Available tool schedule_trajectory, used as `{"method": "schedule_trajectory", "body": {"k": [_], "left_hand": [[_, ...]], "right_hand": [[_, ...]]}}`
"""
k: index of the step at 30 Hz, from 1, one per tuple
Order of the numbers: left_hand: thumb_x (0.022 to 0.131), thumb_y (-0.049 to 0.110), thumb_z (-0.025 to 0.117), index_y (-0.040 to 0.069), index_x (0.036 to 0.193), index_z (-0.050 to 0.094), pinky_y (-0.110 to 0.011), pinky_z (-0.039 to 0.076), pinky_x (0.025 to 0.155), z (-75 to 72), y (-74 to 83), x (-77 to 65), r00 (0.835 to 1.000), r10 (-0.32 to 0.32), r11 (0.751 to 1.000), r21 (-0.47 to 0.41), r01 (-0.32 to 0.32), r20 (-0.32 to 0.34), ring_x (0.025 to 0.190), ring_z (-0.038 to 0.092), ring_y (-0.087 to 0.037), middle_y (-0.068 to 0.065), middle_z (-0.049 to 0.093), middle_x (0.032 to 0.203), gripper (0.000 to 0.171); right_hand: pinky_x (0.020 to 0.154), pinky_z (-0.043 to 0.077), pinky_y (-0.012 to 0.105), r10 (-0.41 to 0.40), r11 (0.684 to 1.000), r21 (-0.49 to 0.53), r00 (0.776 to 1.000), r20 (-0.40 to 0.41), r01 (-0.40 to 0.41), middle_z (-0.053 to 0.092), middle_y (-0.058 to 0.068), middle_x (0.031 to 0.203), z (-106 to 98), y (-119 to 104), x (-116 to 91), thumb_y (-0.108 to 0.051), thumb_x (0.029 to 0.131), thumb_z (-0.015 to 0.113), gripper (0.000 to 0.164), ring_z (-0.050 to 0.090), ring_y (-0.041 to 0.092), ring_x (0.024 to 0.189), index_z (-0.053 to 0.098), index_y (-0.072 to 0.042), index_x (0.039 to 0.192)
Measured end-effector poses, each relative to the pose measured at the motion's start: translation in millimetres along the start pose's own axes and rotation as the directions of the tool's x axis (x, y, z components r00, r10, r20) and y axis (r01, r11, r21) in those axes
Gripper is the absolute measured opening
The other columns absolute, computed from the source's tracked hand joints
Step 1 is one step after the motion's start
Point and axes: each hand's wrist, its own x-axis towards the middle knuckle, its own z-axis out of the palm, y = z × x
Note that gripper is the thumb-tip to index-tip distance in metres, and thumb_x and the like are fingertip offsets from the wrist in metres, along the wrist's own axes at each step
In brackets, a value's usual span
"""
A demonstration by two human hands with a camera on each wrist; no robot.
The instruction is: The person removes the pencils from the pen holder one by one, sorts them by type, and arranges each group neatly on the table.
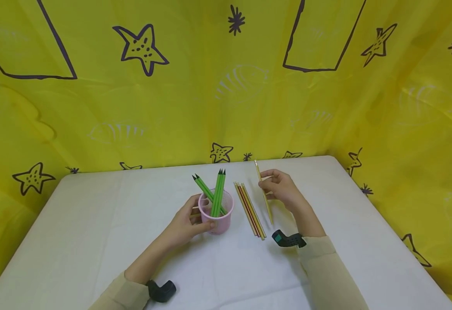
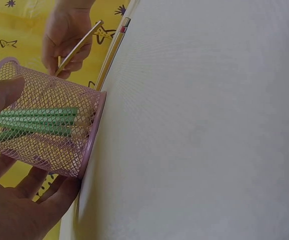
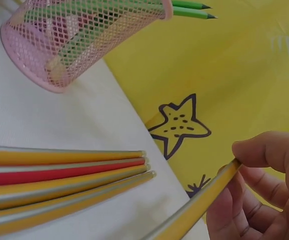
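Observation:
My left hand (image 1: 183,224) is curled round a pink mesh pencil cup (image 1: 218,226), thumb on its near side. Several green pencils (image 1: 218,193) stand in the cup, their dark sharpened tips up. To the right of it, my right hand (image 1: 284,187) pinches a yellow pencil (image 3: 204,197) between thumb and fingers. This pencil slants, its lower end toward me. Between the cup and the right hand, several pencils (image 1: 250,211) lie side by side, yellow with silver stripes and one red, as the right wrist view shows.
A white cloth covers the table (image 1: 94,215). Behind it and at both sides hangs a yellow curtain (image 1: 195,107) printed with stars and fish. Each wrist carries a dark band, the right one (image 1: 288,239) lying beside the near ends of the pencils.

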Motion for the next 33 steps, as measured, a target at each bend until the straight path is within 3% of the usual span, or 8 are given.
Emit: {"method": "schedule_trajectory", "body": {"k": [13,18,27,33], "left_hand": [[0.083,0.017,0.082,0.02,0.147,0.037,-0.052,0.045,0.108,0.3,0.6,-0.1,1.0,0.011,1.0,-0.004,-0.011,0.001,0.131,0.052,-0.04,-0.015,0.046,0.146,0.078],[0.083,0.017,0.082,0.019,0.147,0.037,-0.051,0.045,0.108,0.3,0.3,-0.2,1.0,0.01,1.0,0.001,-0.01,0.0,0.131,0.052,-0.04,-0.015,0.046,0.146,0.078],[0.083,0.017,0.082,0.02,0.147,0.037,-0.051,0.045,0.108,0.4,-0.9,-0.6,1.0,0.006,1.0,0.001,-0.006,-0.001,0.131,0.051,-0.039,-0.014,0.046,0.147,0.078],[0.083,0.016,0.082,0.02,0.147,0.037,-0.051,0.046,0.108,0.3,-0.6,-0.4,1.0,0.007,1.0,0.0,-0.007,-0.003,0.131,0.052,-0.039,-0.014,0.046,0.147,0.079]], "right_hand": [[0.057,0.054,0.027,0.127,0.982,-0.148,0.991,0.044,-0.119,0.063,0.011,0.089,8.9,15.2,6.2,-0.013,0.093,0.068,0.036,0.057,0.018,0.064,0.057,-0.004,0.126],[0.058,0.057,0.028,0.129,0.979,-0.166,0.989,0.065,-0.117,0.065,0.014,0.091,13.2,20.8,8.0,-0.012,0.092,0.069,0.038,0.061,0.018,0.064,0.057,-0.003,0.127],[0.058,0.056,0.026,0.114,0.952,-0.291,0.993,0.035,-0.099,0.065,0.012,0.091,21.2,21.0,6.4,-0.016,0.089,0.074,0.04,0.061,0.018,0.063,0.06,-0.006,0.125],[0.059,0.056,0.027,0.107,0.945,-0.314,0.994,0.032,-0.092,0.065,0.011,0.092,23.0,18.8,4.9,-0.019,0.09,0.074,0.039,0.06,0.019,0.063,0.061,-0.009,0.125]]}}
